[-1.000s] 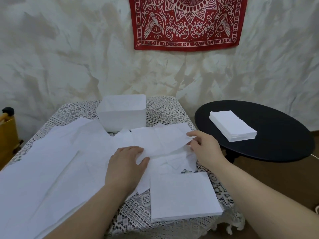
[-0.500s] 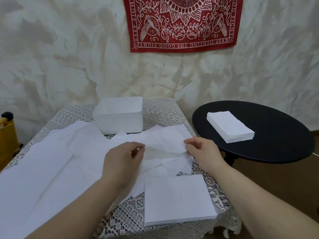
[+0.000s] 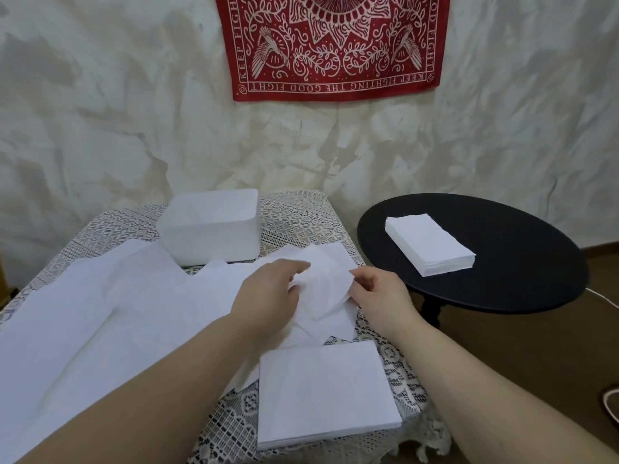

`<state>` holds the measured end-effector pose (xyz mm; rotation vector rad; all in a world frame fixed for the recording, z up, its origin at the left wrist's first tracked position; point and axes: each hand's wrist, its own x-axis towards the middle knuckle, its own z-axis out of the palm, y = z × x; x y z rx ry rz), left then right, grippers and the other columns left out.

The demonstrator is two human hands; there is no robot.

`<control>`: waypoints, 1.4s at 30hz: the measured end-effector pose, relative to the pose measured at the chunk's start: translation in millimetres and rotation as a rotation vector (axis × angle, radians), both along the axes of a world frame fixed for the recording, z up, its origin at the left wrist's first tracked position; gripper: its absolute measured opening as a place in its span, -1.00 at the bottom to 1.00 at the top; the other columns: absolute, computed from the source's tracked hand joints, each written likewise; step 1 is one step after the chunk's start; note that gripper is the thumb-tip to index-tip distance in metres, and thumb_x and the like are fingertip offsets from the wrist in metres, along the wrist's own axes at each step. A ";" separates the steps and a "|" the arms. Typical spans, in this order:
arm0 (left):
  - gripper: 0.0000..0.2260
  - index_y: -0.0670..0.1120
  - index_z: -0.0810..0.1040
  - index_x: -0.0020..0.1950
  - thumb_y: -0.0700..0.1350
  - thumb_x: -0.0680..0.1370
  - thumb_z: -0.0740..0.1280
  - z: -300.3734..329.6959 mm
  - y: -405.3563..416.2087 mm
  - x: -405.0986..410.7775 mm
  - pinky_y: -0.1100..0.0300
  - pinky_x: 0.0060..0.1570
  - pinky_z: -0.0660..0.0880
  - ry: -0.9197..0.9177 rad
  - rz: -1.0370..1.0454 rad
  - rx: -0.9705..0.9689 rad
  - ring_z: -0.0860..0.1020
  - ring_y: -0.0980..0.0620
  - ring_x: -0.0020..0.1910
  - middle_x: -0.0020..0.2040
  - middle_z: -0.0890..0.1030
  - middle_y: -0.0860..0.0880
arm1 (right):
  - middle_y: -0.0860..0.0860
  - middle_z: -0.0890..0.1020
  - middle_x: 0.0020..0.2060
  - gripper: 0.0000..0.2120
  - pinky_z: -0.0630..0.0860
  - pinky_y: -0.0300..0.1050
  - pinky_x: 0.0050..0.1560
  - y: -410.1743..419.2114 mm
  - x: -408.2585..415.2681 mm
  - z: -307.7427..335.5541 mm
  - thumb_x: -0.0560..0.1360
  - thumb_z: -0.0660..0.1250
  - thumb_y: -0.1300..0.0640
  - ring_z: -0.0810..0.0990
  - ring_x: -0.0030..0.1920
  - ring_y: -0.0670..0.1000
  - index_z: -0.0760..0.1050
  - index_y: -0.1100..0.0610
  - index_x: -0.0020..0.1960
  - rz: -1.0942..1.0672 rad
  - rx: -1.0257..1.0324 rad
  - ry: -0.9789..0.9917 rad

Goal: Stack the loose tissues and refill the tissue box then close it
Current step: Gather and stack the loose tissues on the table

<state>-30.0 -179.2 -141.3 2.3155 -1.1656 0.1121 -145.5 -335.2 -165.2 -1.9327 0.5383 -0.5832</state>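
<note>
Loose white tissues (image 3: 134, 303) lie spread over the lace-covered table (image 3: 301, 212). A white tissue box (image 3: 209, 226) stands at the back of the table. Near the front edge sits a neat tissue stack (image 3: 325, 396). Between box and stack, my left hand (image 3: 268, 296) and my right hand (image 3: 378, 296) both pinch one loose tissue (image 3: 325, 286), left hand on its left edge, right hand on its right corner. The tissue is lifted slightly and creased between them.
A round black side table (image 3: 519, 262) stands to the right and carries a second tissue stack (image 3: 428, 244). A red bandana (image 3: 331, 45) hangs on the wall behind. A white cable (image 3: 609, 403) lies on the brown floor at the far right.
My left hand went from lying flat on the tissues to pinching the loose tissue and moved up and right. My right hand kept its hold on the tissue's right corner.
</note>
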 end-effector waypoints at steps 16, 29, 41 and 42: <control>-0.74 0.06 0.55 0.22 -0.09 0.53 0.31 0.4 15.9 4.5 0.35 0.14 0.26 -0.038 0.009 -0.034 0.43 0.09 0.23 0.24 0.51 0.15 | -0.05 0.63 -0.14 -0.71 0.56 -0.03 0.01 6.7 -0.9 4.1 0.50 0.26 0.28 0.61 -0.12 -0.01 0.52 -0.08 0.08 -0.086 0.008 -0.068; -0.33 0.03 0.12 0.51 0.02 0.49 0.39 63.7 63.8 -20.1 0.03 0.24 0.43 0.542 0.094 -0.339 0.51 0.03 0.20 0.29 0.46 0.08 | 0.00 0.67 -0.16 -0.73 0.56 -0.13 -0.04 49.0 -40.0 81.0 0.51 0.26 0.39 0.62 -0.12 -0.05 0.59 0.05 -0.11 0.007 0.107 -0.283; -0.67 0.06 0.46 0.21 -0.22 0.50 0.36 78.9 101.1 -64.3 0.22 -0.29 0.49 0.574 0.034 -0.525 0.53 0.16 -0.38 -0.38 0.62 0.15 | 0.11 0.55 0.15 -0.57 0.56 -0.09 -0.20 74.6 -76.3 90.8 0.49 0.36 0.22 0.62 -0.07 0.09 0.36 0.01 0.31 0.127 0.547 -0.185; -0.67 0.06 0.46 0.21 -0.22 0.50 0.36 78.7 103.3 -66.0 0.16 -0.24 0.52 0.560 0.051 -0.547 0.55 0.13 -0.35 -0.35 0.63 0.14 | 0.15 0.53 0.19 -0.51 0.57 -0.08 -0.22 75.5 -78.3 88.5 0.48 0.38 0.20 0.61 -0.07 0.13 0.32 -0.01 0.35 0.150 0.595 -0.154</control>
